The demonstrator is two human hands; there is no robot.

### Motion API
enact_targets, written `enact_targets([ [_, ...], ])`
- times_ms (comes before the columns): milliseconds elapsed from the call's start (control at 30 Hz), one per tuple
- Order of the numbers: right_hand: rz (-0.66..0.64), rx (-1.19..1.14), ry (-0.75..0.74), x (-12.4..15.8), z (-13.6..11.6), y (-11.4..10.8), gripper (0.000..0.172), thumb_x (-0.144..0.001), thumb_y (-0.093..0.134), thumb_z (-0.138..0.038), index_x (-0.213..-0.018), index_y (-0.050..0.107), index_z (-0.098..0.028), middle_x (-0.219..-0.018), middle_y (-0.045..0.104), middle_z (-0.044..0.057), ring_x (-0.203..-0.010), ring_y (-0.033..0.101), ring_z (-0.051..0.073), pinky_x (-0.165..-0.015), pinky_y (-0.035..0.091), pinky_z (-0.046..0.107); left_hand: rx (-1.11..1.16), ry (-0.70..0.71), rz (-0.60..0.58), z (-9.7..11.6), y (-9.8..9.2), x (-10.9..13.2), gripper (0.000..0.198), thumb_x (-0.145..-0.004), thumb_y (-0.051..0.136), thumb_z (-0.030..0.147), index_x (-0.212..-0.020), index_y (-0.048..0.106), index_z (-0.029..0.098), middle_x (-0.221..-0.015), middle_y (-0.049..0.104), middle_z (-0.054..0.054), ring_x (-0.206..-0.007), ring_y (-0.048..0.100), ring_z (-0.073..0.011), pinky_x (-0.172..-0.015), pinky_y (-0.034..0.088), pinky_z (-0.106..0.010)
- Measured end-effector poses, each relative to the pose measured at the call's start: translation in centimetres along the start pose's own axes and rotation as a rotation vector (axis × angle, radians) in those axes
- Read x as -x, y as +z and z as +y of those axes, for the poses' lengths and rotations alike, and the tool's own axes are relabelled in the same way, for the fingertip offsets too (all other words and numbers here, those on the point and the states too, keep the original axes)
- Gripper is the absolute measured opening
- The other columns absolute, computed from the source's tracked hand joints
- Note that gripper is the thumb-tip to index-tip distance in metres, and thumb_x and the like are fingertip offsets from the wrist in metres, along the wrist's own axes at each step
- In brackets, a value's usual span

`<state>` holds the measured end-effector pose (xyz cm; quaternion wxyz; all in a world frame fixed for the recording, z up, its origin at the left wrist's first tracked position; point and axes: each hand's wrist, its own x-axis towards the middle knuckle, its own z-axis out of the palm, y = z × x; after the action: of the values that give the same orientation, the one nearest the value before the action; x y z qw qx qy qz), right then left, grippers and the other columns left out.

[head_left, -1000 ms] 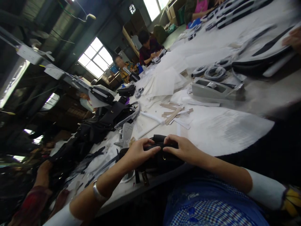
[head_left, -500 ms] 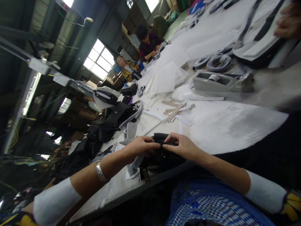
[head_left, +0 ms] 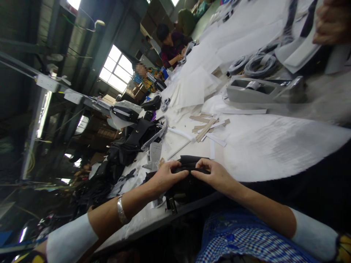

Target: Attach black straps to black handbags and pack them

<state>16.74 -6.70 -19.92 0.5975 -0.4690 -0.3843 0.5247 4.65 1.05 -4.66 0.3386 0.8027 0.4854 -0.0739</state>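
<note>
Dim workshop (head_left: 112, 27), long pale worktable (head_left: 131, 226); two hands pinch one black piece (head_left: 189, 188)

Against the frame a second ago, the view has swung; a person in pink at the top right is now out of the picture; the grey dispenser (head_left: 263, 90) sits farther right; a co-worker's hand (head_left: 331, 23), in the upper right corner, reaches farther in; the left white cuff (head_left: 72, 239), cut off then, shows almost whole at the lower left; the black piece remains at lower centre, by the table's near edge; the left hand (head_left: 166, 176) and right hand (head_left: 216, 175) keep nearly the same grip, thumbs and bent fingers closed on its upper edge, thumb tips almost meeting.

By count: one metal fitting (head_left: 172, 205) at the piece's lower left; one silver bracelet (head_left: 122, 210); two white cuffs; at least two coiled rolls (head_left: 253, 67) just above the dispenser; two outlet boxes (head_left: 47, 83) at upper left; two seated people (head_left: 174, 51) clear at upper centre; the cardboard strips (head_left: 207, 129), mid-frame, overlap too much to count.
</note>
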Motion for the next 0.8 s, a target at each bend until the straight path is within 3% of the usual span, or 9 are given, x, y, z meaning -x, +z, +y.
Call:
enact_targets([
  [167, 0.024, -0.004, 0.013, 0.1, 0.0, 0.1, 0.027, -0.079, 0.069, -0.045, -0.079, 0.058, -0.020, -0.076, 0.063, 0.000, -0.073, 0.058, 0.017, -0.064, 0.044, 0.025, 0.101, -0.036, -0.043, -0.4, 0.5, -0.4, 0.018, -0.077, 0.063, 0.028, -0.086, 0.068, 0.013, -0.084, 0.071, -0.005, -0.085, 0.067, -0.0224, -0.073, 0.054, -0.029],
  [400, 0.043, -0.011, 0.034, 0.7, 0.1, 0.5, 0.026, -0.081, 0.067, -0.042, -0.078, 0.052, -0.021, -0.070, 0.055, -0.003, -0.066, 0.051, 0.014, -0.057, 0.038, 0.024, -0.075, 0.036, 0.074, -0.6, 1.5, -0.6, 0.014, -0.074, 0.059, 0.022, -0.082, 0.067, 0.015, -0.074, 0.068, -0.002, -0.080, 0.065, -0.0203, -0.073, 0.050, -0.028],
  [600, 0.006, -0.293, 0.149, 1.1, -0.1, 1.0, 0.030, -0.082, 0.067, -0.041, -0.091, 0.044, -0.023, -0.076, 0.057, -0.004, -0.065, 0.051, 0.013, -0.057, 0.040, 0.023, -0.259, 0.111, 0.276, -0.8, 2.9, -0.3, 0.014, -0.073, 0.062, 0.025, -0.083, 0.063, 0.016, -0.078, 0.065, -0.002, -0.074, 0.060, -0.0178, -0.069, 0.046, -0.028],
  [800, -0.065, -0.243, 0.132, 0.5, -0.2, 0.8, 0.027, -0.083, 0.067, -0.037, -0.092, 0.046, -0.023, -0.074, 0.057, -0.005, -0.064, 0.051, 0.012, -0.056, 0.039, 0.022, -0.309, 0.155, 0.275, -1.7, 3.3, -0.1, 0.008, -0.074, 0.062, 0.023, -0.078, 0.058, 0.017, -0.074, 0.060, -0.001, -0.069, 0.056, -0.0160, -0.064, 0.043, -0.026],
])
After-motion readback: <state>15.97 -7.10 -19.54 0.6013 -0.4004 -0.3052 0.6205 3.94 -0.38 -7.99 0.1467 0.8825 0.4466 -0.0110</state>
